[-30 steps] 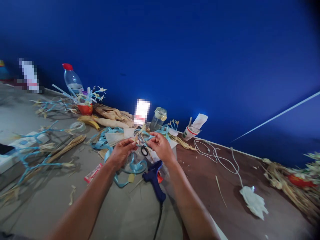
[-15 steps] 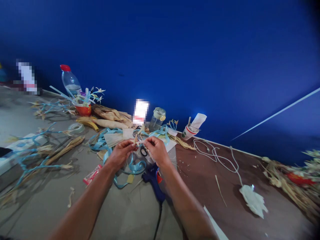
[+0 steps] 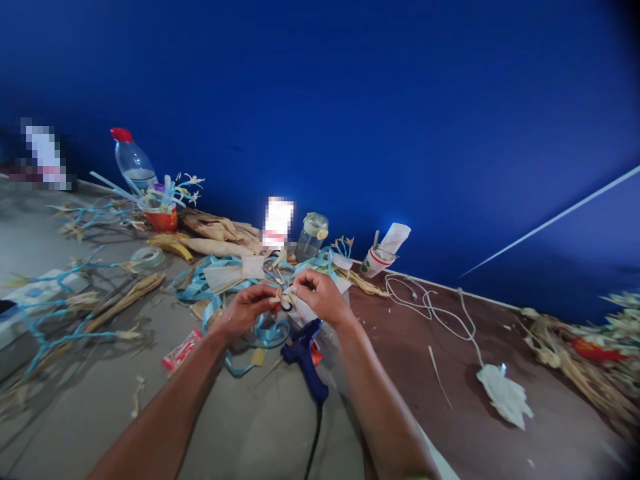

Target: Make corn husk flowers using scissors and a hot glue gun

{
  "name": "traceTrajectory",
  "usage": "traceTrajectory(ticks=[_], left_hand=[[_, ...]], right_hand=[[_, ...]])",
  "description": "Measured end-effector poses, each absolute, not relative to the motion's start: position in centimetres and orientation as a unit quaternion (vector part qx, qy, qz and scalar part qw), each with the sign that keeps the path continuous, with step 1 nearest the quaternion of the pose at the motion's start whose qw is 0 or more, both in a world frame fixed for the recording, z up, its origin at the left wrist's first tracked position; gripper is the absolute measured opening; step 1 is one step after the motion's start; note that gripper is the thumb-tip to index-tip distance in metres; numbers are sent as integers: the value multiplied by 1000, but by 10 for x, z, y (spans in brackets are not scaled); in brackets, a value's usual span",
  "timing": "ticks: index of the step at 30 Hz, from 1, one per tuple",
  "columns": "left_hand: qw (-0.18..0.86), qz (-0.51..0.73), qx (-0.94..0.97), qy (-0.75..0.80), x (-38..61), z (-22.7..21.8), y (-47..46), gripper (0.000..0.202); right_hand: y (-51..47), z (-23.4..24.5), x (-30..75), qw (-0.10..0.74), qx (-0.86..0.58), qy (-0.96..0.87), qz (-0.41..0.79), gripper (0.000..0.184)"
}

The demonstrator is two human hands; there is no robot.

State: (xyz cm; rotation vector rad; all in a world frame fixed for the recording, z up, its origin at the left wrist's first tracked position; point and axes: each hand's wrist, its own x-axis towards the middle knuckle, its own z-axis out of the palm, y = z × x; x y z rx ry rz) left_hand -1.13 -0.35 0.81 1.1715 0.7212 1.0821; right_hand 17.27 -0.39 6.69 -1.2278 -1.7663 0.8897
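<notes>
My left hand [image 3: 245,309] and my right hand [image 3: 321,295] meet above the floor, fingertips pinched together on a small pale husk piece [image 3: 283,297] between them. Both hands are closed on it. Below them lie loose light-blue ribbon loops [image 3: 260,333] and black-handled scissors, mostly hidden. A blue glue gun [image 3: 306,360] lies just under my right wrist, its black cord running toward me.
Behind the hands stand a glass jar [image 3: 311,235], a paper cup [image 3: 379,261], a red cup with blue stems [image 3: 161,212] and a plastic bottle [image 3: 129,160]. Dried husks [image 3: 220,230], blue wrapped branches [image 3: 65,313], a tape roll [image 3: 147,256], a white cable [image 3: 440,310] and a straw heap [image 3: 585,360] lie around.
My hands have drawn closer together and dropped slightly, still pinching the small piece. The view has shifted a little to the right.
</notes>
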Motion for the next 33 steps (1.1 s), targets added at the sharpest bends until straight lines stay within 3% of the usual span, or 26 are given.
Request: traceTrajectory(ticks=[15,28,33], left_hand=[[667,444,533,272,-13,13,-5,22],[713,409,531,205,-15,5,-5,36],[697,414,535,240,-15,9,-6,26]], right_hand=[[-11,75,172,368,-452,-730,358,9],[-13,80,174,334,-441,-722,415,11],[-13,79,175,329,-441,-711,437,10]])
